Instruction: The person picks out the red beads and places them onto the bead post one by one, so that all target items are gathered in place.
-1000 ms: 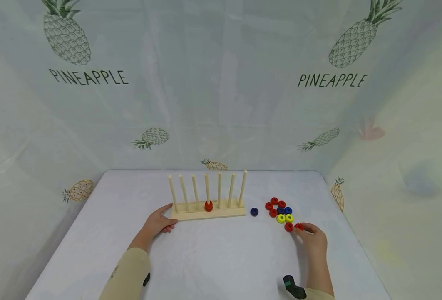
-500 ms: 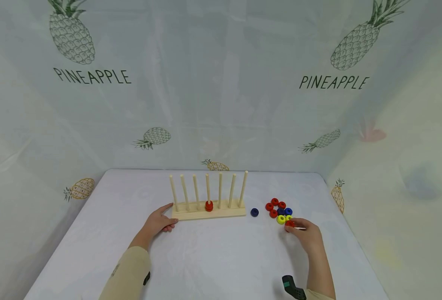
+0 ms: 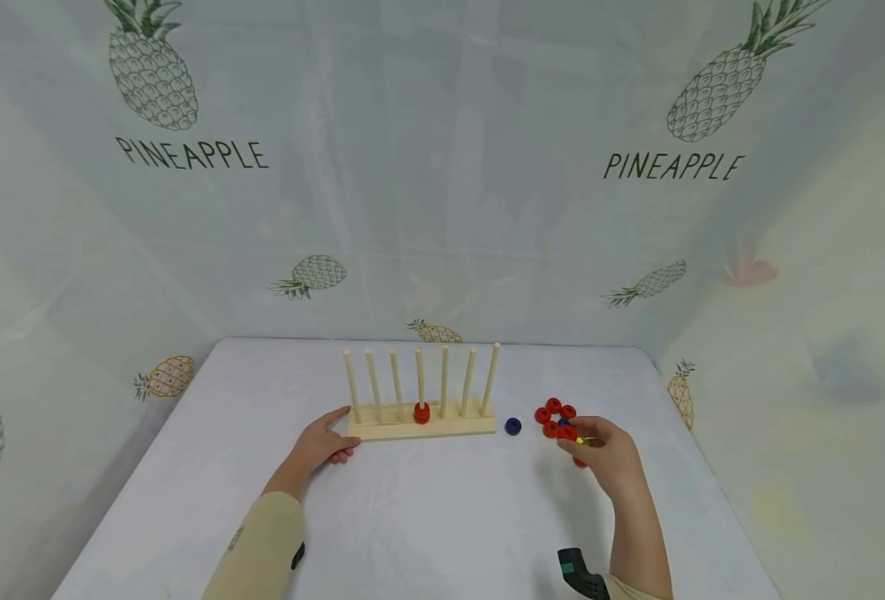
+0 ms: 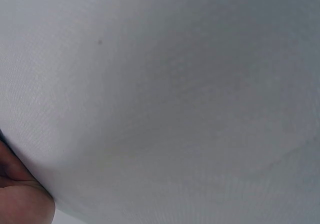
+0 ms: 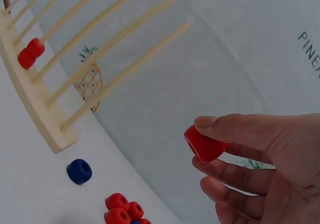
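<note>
A wooden peg rack [image 3: 442, 427] with a row of upright pegs stands on the table. Two red beads [image 5: 31, 53] are stacked at the foot of its middle peg. My left hand [image 3: 322, 442] holds the rack's left end, index finger at the back corner and thumb at the front. Between thumb and fingers, my right hand [image 3: 615, 458] pinches a red bead [image 5: 205, 144], raised over the loose beads to the right of the rack. The left wrist view shows mostly blurred white cloth and a bit of the hand [image 4: 25, 201].
A dark blue bead [image 3: 513, 427] lies alone just off the rack's right end. Beyond it is a cluster of red beads [image 3: 543, 415] with blue and yellow ones, partly hidden by the right hand. The white table [image 3: 442, 517] meets a pineapple-printed curtain [image 3: 442, 208] behind.
My right hand has picked up a red bead from the near side of the cluster and moved it up and to the left. The left hand stays at the rack's end.
</note>
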### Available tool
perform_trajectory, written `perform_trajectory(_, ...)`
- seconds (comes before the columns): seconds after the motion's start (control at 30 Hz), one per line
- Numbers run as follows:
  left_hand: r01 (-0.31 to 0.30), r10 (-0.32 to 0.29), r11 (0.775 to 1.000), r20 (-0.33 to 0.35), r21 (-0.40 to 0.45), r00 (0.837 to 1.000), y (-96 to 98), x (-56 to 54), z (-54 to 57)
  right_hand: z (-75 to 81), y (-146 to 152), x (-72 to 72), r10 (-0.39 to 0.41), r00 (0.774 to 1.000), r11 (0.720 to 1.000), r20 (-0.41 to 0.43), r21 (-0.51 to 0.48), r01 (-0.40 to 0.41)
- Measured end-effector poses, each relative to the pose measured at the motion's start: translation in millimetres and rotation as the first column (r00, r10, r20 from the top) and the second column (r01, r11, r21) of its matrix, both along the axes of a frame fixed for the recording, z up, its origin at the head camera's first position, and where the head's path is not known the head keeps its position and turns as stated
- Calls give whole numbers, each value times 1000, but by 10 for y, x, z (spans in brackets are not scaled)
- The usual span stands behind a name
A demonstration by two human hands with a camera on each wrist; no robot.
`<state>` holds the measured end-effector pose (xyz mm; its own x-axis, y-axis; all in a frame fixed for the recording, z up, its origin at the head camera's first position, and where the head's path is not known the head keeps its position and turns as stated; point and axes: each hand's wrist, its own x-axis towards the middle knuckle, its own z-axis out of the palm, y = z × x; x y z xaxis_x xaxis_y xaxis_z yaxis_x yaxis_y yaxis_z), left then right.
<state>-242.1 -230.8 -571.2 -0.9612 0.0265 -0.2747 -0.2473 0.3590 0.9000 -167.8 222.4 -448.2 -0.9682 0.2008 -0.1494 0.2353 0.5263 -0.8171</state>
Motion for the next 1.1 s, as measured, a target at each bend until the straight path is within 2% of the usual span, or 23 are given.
perform_trajectory(0.17,-16,16,1000,10,-20,1000,9,-7,-14,142,-131,-2,4,999,1000,-43,-22,-5)
perform_trajectory(0.33,-14,14,1000,11,-20,1000,3,-20,-39,220,-274,-21,25,995,999,-97,-25,-28)
perform_trajectory(0.6,-8,8,1000,8,-20,1000,-6,-25,-44,286,-524,-41,73,982,996,-177,-38,-81)
perform_trajectory(0.87,-14,14,1000,3,-17,1000,-11,-24,-57,353,-716,-34,71,977,994,-200,-70,-87)
perform_trajectory(1.1,8,-8,1000,-4,-4,1000,-25,-33,-70,359,-866,-32,86,968,989,-236,-96,-111)
